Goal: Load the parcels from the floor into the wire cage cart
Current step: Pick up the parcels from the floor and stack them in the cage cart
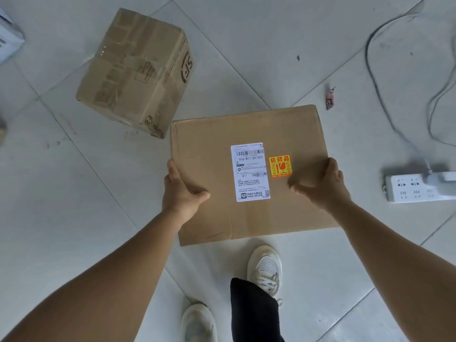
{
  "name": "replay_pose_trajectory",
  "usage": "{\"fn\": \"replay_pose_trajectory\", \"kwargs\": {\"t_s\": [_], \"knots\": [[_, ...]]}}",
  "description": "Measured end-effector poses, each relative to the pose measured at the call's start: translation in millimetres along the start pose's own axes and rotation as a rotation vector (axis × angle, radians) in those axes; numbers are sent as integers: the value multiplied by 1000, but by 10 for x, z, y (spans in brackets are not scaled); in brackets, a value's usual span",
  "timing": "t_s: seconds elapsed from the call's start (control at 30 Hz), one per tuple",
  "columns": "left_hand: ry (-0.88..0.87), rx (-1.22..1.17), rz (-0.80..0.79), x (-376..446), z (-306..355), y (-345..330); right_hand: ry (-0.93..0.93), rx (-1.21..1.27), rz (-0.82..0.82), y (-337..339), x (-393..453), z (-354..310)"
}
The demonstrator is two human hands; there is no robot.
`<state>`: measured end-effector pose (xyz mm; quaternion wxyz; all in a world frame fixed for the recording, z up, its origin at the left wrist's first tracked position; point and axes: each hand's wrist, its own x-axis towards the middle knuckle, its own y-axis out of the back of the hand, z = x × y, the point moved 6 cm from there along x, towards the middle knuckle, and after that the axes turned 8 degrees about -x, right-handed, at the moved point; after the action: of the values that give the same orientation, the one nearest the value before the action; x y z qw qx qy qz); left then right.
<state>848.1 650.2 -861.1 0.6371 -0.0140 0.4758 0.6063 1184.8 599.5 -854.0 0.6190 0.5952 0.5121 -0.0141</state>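
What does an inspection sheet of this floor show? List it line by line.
Surface: pale tiled floor, scuffed.
Job's things: flat parcel with shipping label and fragile sticker; taped box lying beyond it.
Clutter: small pink scrap; white package at the left edge.
Hands: left hand and right hand grip the flat parcel's sides.
Cables: power strip, grey cables.
Surroundings: cart not seen.

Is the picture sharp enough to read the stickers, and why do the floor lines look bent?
Head view: soft even light, faint shadows; wide-angle lens bows the floor tiles toward the edges; big digits on the white label read clearly, fine print blurs; tape on the far box shows slight glare.
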Motion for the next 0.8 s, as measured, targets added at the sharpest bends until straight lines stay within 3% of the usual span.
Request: {"fn": "replay_pose_trajectory", "kwargs": {"t_s": [0.3,0.8], "knots": [[-32,-88,84,-761,278,901,77,-22,67,641,-880,-541],[-84,-281,392,-2664,989,3559,362,-61,103,2080,-3275,-2456]]}}
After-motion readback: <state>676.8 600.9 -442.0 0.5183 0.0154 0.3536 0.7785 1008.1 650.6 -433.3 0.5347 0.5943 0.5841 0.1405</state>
